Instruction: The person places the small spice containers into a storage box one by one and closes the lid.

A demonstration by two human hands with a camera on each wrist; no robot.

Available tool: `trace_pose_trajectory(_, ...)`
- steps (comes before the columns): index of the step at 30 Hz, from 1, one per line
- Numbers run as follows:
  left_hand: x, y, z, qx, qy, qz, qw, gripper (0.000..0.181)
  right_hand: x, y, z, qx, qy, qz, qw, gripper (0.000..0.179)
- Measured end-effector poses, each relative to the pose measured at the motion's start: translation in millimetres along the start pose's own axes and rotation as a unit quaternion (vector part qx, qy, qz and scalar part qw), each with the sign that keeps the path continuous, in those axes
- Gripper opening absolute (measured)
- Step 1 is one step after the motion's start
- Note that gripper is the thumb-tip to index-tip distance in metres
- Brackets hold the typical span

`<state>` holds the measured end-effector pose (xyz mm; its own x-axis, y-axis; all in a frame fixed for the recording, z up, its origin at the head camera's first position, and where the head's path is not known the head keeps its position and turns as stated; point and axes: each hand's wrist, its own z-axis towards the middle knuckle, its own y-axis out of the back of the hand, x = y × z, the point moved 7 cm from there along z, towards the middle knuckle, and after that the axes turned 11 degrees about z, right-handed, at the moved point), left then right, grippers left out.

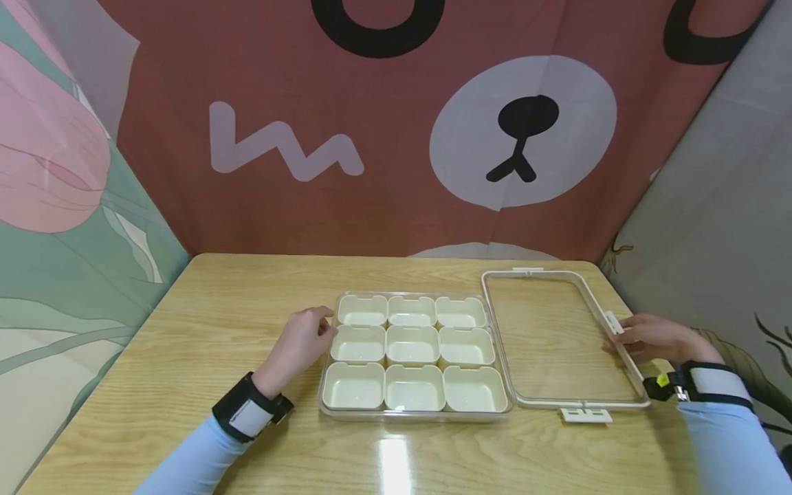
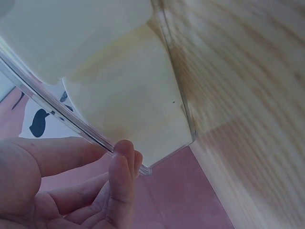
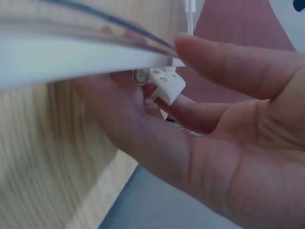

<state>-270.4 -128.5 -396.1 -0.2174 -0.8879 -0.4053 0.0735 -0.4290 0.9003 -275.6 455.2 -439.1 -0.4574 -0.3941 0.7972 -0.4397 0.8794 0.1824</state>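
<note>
A clear plastic box (image 1: 414, 416) lies on the table with cream cups (image 1: 413, 345) set inside in three rows of three. At its far left, my left hand (image 1: 302, 338) pinches the rim; the left wrist view shows thumb and fingertips (image 2: 123, 164) at the edge near a corner. To the box's right is a clear lid with a white frame (image 1: 544, 403) and white clips. My right hand (image 1: 665, 338) grips its right side by a clip (image 3: 170, 88), thumb over the edge and fingers underneath, between lid and table.
The wooden table (image 1: 247, 289) backs onto a red-brown cloth (image 1: 278, 213) with a bear face. Patterned cloth (image 1: 56, 275) hangs on the left, grey cloth (image 1: 699, 227) on the right. Another clip (image 1: 586, 415) juts from the lid's front edge.
</note>
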Motion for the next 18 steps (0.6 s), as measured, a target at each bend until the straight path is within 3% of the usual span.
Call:
trace_pose_trajectory(9, -0.6, 1.9, -0.1, -0.005, -0.009, 0.005, 0.9999, 0.030, -4, -6, -7.4, 0.048, 0.038, 0.042, 0.9972, 0.068)
trace_pose_trajectory(18, -0.4, 5.8, -0.8, -0.013, -0.016, 0.008, 0.9998, 0.030, -3, -7, -13.3, 0.100, 0.084, 0.048, 0.9903, 0.064)
